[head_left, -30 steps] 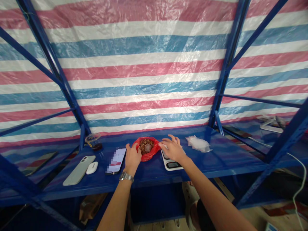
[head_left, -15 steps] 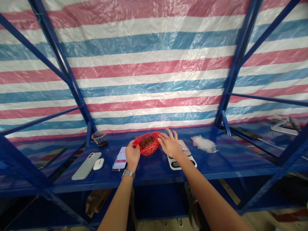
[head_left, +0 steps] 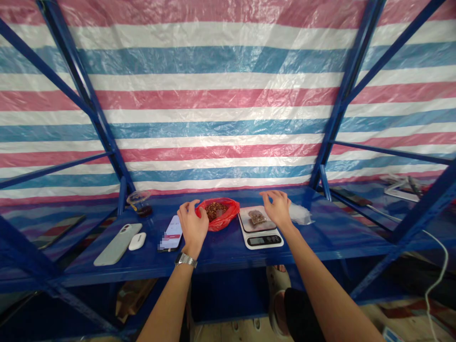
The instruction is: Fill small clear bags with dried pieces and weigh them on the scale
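Observation:
A red plastic bag (head_left: pixel 228 219) full of small brown dried pieces (head_left: pixel 215 210) lies with its mouth wide on the blue shelf. My left hand (head_left: pixel 193 227) is at the bag's left edge, fingers curved and apart, holding nothing visible. To the right is a white digital scale (head_left: pixel 245 232), with a small clear packet of brown bits (head_left: pixel 257 218) on its plate. My right hand (head_left: pixel 280 209) hovers by the scale's right back edge. Its fingers are loosely bent and extended leftwards, with nothing seen in them. Clear plastic bags (head_left: pixel 302 214) lie behind that wrist, partly covered.
Left of the red bag lie a phone with a lit screen (head_left: pixel 173 232), a white earbud case (head_left: pixel 137 241) and a pale phone (head_left: pixel 117 246). A clear cup with dark contents (head_left: pixel 144 209) stands behind them. Blue metal posts (head_left: pixel 326 128) rise on both sides before a striped sheet (head_left: pixel 221 99).
Both hands have come off the red bag's rim, which now rests on the shelf. My right hand has moved right, uncovering the scale and packet. The view has shifted slightly.

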Demonstrator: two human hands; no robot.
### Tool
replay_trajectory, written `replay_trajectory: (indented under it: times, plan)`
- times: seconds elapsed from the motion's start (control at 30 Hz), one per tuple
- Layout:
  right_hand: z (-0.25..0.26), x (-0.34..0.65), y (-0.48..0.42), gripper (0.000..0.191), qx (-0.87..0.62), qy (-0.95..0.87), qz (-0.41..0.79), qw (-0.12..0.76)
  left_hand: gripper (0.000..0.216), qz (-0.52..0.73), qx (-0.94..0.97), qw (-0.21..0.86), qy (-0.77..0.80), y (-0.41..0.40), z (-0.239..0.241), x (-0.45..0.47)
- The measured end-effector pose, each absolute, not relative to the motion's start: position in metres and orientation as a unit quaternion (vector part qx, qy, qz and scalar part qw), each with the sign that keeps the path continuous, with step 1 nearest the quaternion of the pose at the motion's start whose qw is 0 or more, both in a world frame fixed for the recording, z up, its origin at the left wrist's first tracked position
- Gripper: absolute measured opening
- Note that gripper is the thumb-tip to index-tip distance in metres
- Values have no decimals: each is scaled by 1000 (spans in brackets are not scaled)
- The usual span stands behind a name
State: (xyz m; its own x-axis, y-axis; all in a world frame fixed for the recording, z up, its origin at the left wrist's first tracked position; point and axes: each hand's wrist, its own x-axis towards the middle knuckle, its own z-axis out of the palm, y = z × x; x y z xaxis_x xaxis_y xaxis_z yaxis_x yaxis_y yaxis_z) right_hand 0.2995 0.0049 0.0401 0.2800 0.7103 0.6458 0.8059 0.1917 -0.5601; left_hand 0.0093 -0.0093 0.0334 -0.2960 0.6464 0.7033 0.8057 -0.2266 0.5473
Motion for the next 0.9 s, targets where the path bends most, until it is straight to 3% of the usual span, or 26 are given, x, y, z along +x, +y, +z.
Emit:
replay_trajectory:
  times: [0.27,0.57,0.9]
  plan:
    - [18,331,-6,24,-632,-661,-30,404,23,-533,-623,81,-566,-18,39,15]
    - [16,341,-12,28,-619,-710,1,337,24,-542,-642,76,-536,-20,38,26]
    - [23,328,-21,60,-571,-772,69,270,23,-523,-727,55,-441,-25,29,54]
